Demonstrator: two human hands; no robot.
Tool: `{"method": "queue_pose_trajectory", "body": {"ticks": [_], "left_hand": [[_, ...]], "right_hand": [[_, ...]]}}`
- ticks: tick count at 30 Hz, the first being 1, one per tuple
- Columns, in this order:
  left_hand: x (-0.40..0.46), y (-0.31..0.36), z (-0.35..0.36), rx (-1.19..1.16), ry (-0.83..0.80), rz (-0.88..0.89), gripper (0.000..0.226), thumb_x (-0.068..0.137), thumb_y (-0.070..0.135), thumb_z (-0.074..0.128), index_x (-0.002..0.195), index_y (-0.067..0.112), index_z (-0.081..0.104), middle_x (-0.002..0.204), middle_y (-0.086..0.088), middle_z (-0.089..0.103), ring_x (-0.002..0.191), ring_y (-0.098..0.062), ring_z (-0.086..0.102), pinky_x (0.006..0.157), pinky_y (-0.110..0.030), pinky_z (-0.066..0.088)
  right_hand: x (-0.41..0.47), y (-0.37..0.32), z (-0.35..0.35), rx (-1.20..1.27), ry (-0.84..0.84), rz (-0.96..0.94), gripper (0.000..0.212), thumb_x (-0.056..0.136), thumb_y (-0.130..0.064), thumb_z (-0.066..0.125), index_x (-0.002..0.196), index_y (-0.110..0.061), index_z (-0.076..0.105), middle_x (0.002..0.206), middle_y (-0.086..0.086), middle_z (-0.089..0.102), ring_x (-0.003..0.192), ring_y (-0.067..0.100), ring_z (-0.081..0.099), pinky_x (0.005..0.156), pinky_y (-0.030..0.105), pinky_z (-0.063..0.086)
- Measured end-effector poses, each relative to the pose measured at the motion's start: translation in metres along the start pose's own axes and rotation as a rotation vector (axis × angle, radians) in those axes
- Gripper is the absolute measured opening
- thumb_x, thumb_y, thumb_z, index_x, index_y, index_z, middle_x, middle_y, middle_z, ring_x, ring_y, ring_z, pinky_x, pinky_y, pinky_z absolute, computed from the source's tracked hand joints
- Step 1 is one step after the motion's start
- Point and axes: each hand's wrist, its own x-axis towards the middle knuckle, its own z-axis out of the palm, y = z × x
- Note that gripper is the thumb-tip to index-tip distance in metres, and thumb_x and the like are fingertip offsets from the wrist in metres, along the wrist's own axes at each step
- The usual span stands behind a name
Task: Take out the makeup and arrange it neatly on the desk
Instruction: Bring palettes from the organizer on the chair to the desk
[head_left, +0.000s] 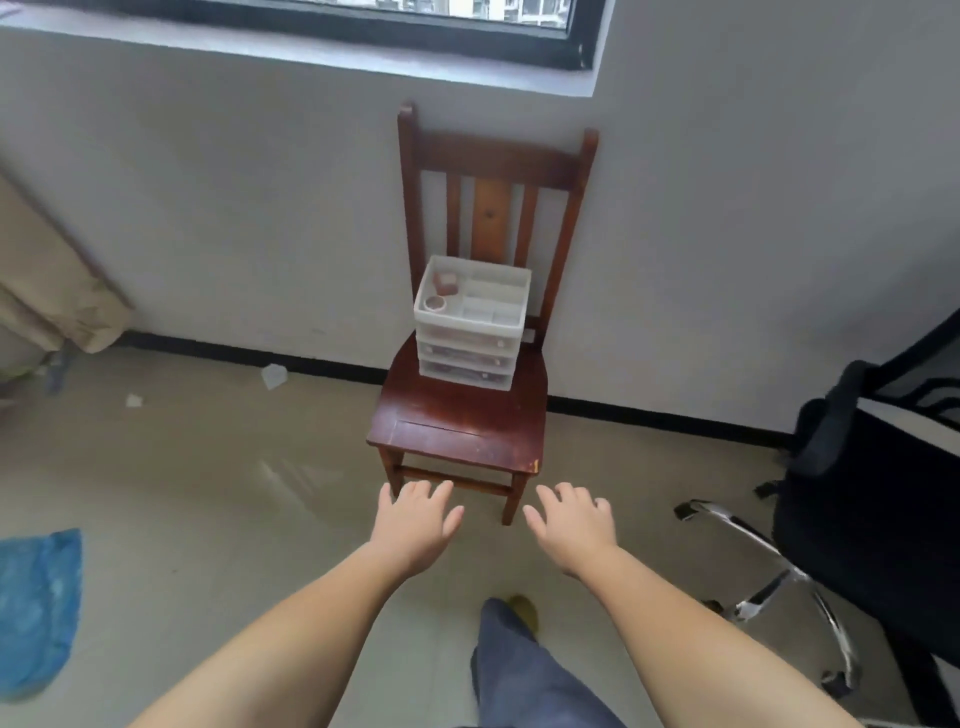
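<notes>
Now both arms reach forward, left hand and right hand palm-down, fingers loosely spread, holding nothing.

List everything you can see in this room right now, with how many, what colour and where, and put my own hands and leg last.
wooden chair: one, reddish brown, against the wall under the window
drawer organiser: one, translucent white, on the chair seat, three drawers
small containers: two, pinkish, in the organiser's top tray, left side
window: one, black frame, top
office chair: one, black with chrome base, right
blue bag: one, on the floor, left
beige fabric: one, far left
floor scraps: two, pale, near the skirting
left hand: open, empty
right hand: open, empty
trouser leg: one, grey-blue, bottom
</notes>
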Motion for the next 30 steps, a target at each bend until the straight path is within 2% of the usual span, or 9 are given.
{"method": "queue_pose_trajectory", "body": {"ticks": [9,14,18,22,24,27,30], "left_hand": [[0.15,-0.015,-0.078,-0.066,0.011,-0.09,0.045,0.098,0.04,0.032,0.14,0.023,0.035,0.135,-0.001,0.047,0.129,-0.021,0.039,0.112,-0.046,0.019],[0.249,-0.047,-0.122,-0.019,0.004,-0.087,0.028,0.094,0.017,0.037,0.119,0.016,0.049,0.119,-0.005,0.056,0.114,-0.025,0.051,0.11,-0.044,0.024],[0.328,-0.07,-0.149,0.023,0.034,-0.027,0.032,0.089,0.009,0.041,0.119,0.014,0.049,0.118,-0.006,0.057,0.113,-0.024,0.052,0.112,-0.042,0.019],[0.398,-0.086,-0.161,0.052,0.034,0.072,0.032,0.086,0.005,0.043,0.116,0.015,0.051,0.114,-0.006,0.057,0.111,-0.026,0.052,0.113,-0.04,0.019],[0.423,-0.09,-0.158,0.084,0.004,0.125,0.029,0.088,0.008,0.045,0.114,0.015,0.053,0.113,-0.007,0.056,0.111,-0.027,0.051,0.113,-0.04,0.02],[0.442,-0.093,-0.147,0.16,-0.042,0.176,0.029,0.09,0.014,0.048,0.118,0.014,0.053,0.119,-0.008,0.053,0.117,-0.026,0.047,0.116,-0.047,0.012],[0.45,-0.097,-0.137,0.228,-0.035,0.221,0.033,0.087,0.014,0.052,0.12,0.011,0.049,0.116,-0.01,0.055,0.113,-0.028,0.05,0.115,-0.053,0.004]], "right_hand": [[0.186,0.015,-0.104,-0.083,0.019,-0.134,0.048,0.099,-0.049,0.023,0.137,-0.024,0.038,0.134,0.004,0.045,0.123,0.025,0.042,0.098,0.04,0.033],[0.288,-0.012,-0.144,-0.074,0.057,-0.208,0.046,0.099,-0.045,0.029,0.137,-0.021,0.038,0.133,0.007,0.048,0.119,0.028,0.046,0.093,0.042,0.038],[0.368,-0.047,-0.163,-0.013,0.034,-0.251,0.04,0.099,-0.028,0.038,0.136,-0.015,0.04,0.132,0.008,0.049,0.119,0.028,0.047,0.091,0.04,0.039],[0.451,-0.085,-0.18,0.1,0.035,-0.314,0.041,0.095,-0.013,0.042,0.136,-0.01,0.042,0.14,0.011,0.044,0.125,0.029,0.044,0.1,0.038,0.037],[0.485,-0.1,-0.18,0.169,0.006,-0.317,0.041,0.094,-0.012,0.044,0.135,-0.013,0.044,0.142,0.009,0.042,0.128,0.028,0.042,0.102,0.035,0.038],[0.519,-0.108,-0.17,0.235,-0.087,-0.306,0.045,0.093,-0.021,0.047,0.137,-0.02,0.041,0.148,0.004,0.036,0.133,0.025,0.036,0.102,0.033,0.035],[0.532,-0.107,-0.159,0.102,-0.097,-0.409,0.047,0.095,-0.022,0.043,0.14,-0.016,0.034,0.154,0.008,0.023,0.14,0.027,0.025,0.109,0.035,0.027]]}}
